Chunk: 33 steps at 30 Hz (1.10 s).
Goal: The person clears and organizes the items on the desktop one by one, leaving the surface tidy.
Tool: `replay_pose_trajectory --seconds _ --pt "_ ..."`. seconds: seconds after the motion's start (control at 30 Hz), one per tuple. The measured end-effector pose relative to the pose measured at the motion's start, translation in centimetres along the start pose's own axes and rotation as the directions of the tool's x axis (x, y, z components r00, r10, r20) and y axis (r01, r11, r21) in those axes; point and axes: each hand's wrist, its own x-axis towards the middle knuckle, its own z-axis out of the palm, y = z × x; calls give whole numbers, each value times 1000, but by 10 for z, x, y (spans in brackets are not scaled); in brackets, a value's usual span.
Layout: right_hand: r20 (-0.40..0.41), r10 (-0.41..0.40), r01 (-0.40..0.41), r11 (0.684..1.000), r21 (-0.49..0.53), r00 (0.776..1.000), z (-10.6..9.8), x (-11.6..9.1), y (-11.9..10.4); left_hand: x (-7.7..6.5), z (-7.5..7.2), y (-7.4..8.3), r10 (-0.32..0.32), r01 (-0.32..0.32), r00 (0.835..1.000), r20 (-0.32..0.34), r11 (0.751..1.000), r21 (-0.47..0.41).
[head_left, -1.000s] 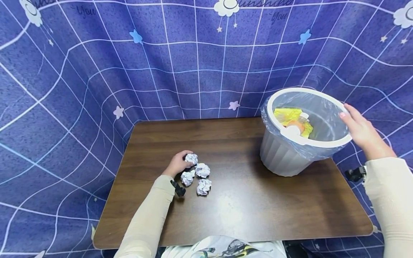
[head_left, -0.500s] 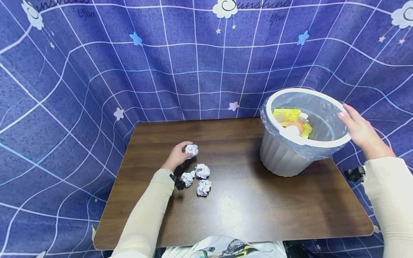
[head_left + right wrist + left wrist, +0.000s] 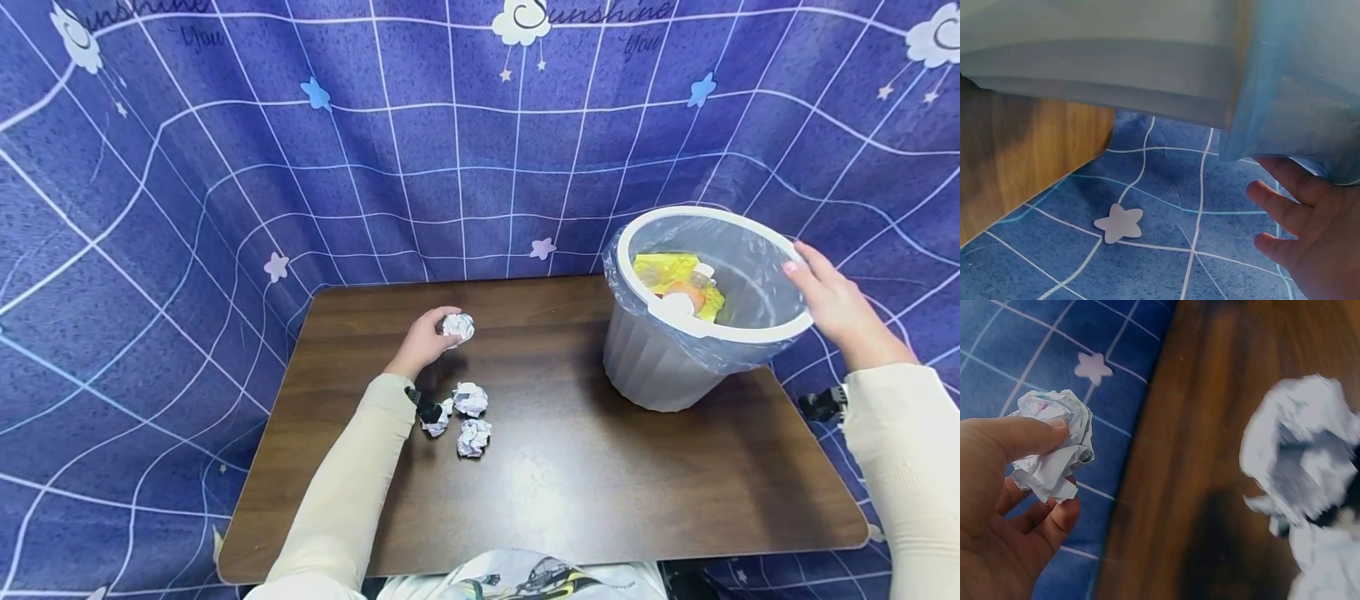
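Observation:
My left hand [image 3: 421,343] pinches a crumpled paper ball [image 3: 459,329] between thumb and fingers, over the far left part of the table. In the left wrist view the held ball [image 3: 1060,456] shows folded edges and a faint coloured patch. Behind that hand lie more white paper balls [image 3: 471,400]; one is partly hidden by the black wrist camera. My right hand [image 3: 846,310] grips the white rim of a grey bin [image 3: 652,358], thumb over the rim. In the right wrist view, several fingers [image 3: 1275,206] lie below the clear liner [image 3: 1310,119].
Inside the bin are a yellow wrapper [image 3: 663,267] and other rubbish, including a white round thing. The brown wooden table [image 3: 570,483] carries the bin at its right side. A blue curtain with grid lines [image 3: 420,200] hangs behind the table.
My left hand has picked the paper ball out from beside the others and carried it away from the body, slightly to the right. My right hand and the bin stay put.

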Motion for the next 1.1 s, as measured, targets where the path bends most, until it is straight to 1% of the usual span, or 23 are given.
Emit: replay_pose_trajectory --seconds 0.1,0.23,0.37,0.5,0.6,0.8,1.0,1.1 --pt "0 10 -10 1000 -11 1000 0 1 1 8 0 12 20 -20 1000 -6 1000 -4" --pt "1 16 -16 1000 -17 1000 0 1 2 19 -1 28 42 -42 999 -2 999 22" --pt "2 15 -15 1000 -13 1000 -1 0 2 28 -2 46 76 -77 997 7 996 48" --pt "0 7 -7 1000 -10 1000 -1 0 1 35 -3 65 101 -101 995 10 994 37" --pt "-1 6 -6 1000 -7 1000 0 0 1 40 -3 77 104 -104 994 10 994 18" --pt "8 10 -10 1000 0 1000 -1 -1 -1 50 0 95 126 -125 992 10 992 -23" --pt "13 15 -14 1000 -9 1000 -1 -2 -2 58 2 112 140 -140 990 8 990 24" --pt "11 16 -16 1000 -8 1000 -2 -2 -3 61 3 122 136 -136 991 11 991 9"
